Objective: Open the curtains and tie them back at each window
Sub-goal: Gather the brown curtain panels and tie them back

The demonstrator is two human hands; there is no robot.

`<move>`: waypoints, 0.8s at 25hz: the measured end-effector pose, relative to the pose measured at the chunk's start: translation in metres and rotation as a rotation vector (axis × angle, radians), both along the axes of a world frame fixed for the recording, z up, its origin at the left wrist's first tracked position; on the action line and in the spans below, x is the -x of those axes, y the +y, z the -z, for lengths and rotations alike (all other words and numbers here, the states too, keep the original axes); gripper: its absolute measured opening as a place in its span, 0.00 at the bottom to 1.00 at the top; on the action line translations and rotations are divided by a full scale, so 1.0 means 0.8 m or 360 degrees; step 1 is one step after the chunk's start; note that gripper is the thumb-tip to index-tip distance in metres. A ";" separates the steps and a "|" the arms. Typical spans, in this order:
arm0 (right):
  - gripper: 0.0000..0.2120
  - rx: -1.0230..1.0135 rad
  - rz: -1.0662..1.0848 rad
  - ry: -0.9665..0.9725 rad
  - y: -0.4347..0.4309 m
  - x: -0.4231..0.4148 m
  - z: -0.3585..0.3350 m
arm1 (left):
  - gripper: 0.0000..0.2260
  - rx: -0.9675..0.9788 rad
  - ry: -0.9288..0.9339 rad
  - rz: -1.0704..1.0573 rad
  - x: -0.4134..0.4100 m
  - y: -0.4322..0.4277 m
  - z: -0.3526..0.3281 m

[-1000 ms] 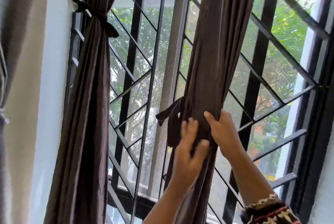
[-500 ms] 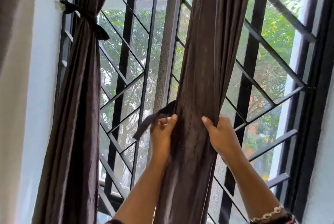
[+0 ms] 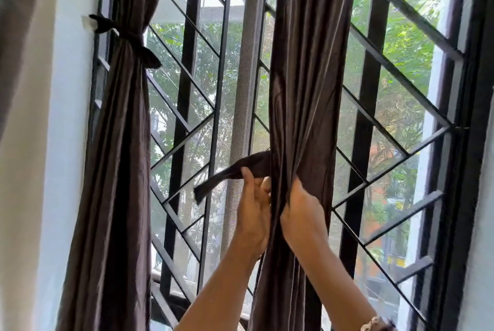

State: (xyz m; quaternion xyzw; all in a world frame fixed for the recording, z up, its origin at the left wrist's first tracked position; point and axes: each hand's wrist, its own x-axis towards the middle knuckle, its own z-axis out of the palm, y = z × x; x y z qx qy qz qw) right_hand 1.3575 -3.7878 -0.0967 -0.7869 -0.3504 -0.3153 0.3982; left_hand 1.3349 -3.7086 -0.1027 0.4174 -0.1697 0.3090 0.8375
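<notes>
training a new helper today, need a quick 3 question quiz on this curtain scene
1. True or false: the left curtain is already tied back.
2. What does the left hand hold? A the strap; B the left curtain; C nothing.
3. Fill in: the ___ hand grips the folds of the right curtain.

Key: 1 true; 2 A; 3 right, the right hand.
</notes>
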 end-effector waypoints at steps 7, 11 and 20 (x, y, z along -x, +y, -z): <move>0.30 0.0243 -0.0245 0.0103 0.009 -0.005 0.033 | 0.02 -0.0348 0.0255 -0.0491 0.001 -0.012 -0.004; 0.36 0.0232 -0.0702 0.0024 -0.018 -0.013 0.039 | 0.06 -0.0206 0.0269 -0.0620 -0.001 0.001 -0.007; 0.32 -0.0868 -0.1067 0.0634 -0.055 -0.097 -0.017 | 0.08 -0.0194 0.0226 -0.0371 0.004 0.029 -0.007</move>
